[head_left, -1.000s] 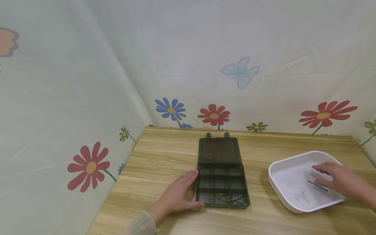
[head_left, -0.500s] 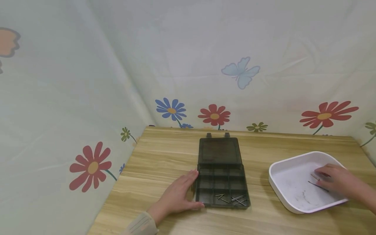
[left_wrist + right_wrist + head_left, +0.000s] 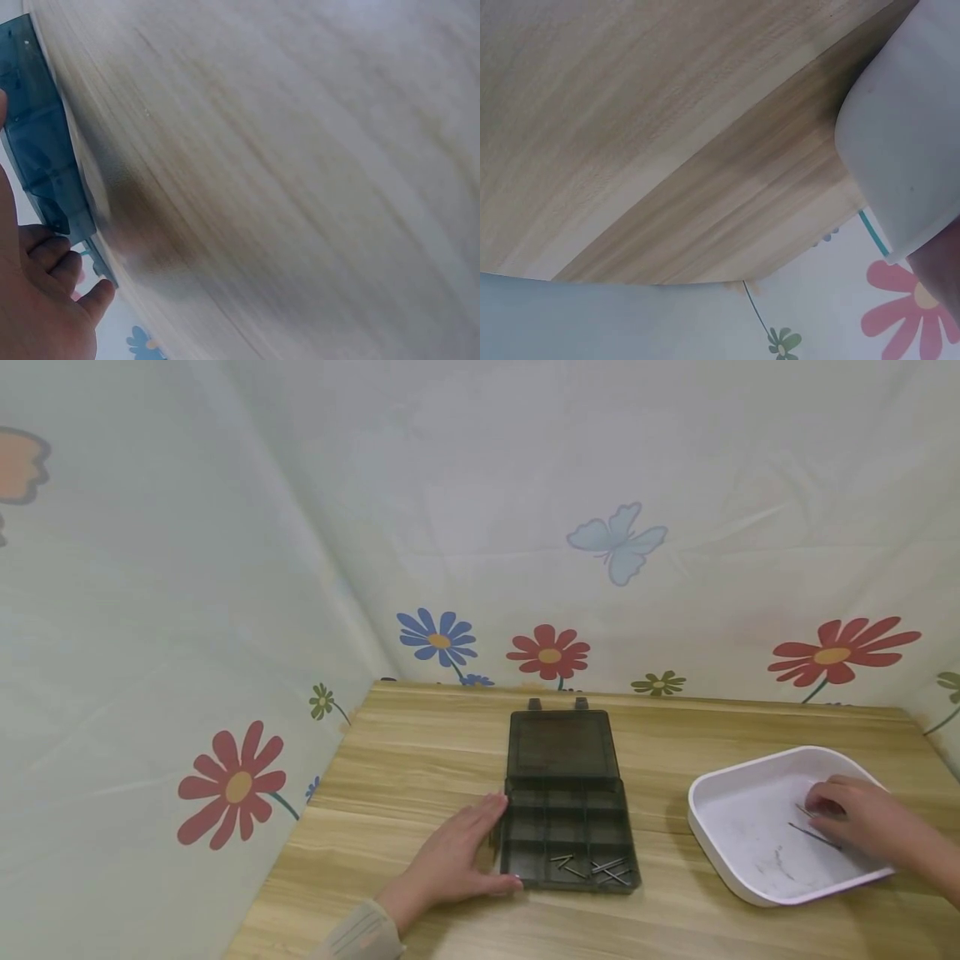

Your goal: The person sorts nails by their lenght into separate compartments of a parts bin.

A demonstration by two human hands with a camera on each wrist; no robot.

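My left hand [image 3: 453, 856] lies along the left side of a dark, see-through compartment box [image 3: 564, 831], its thumb at the front corner. The box's lid [image 3: 561, 743] is folded back. Several small nails [image 3: 576, 873] lie in its front compartments. In the left wrist view, the fingers of the left hand [image 3: 45, 300] touch the box [image 3: 45, 142]. My right hand [image 3: 873, 827] reaches into a white tray [image 3: 750, 835], thumb and forefinger at a short nail [image 3: 802, 810] and seemingly pinching it. A longer dark thin rod [image 3: 816, 836] lies just below them.
The wooden table [image 3: 420, 735] carries the box and the tray, with a strip of tabletop between them. A flowered cloth [image 3: 480, 527] stands behind and at the sides. In the right wrist view, the outer wall of the tray [image 3: 900, 127] hides the fingers.
My right hand has moved slightly right inside the tray and its fingertips have closed in on the short nail. The left hand and the box stay put.
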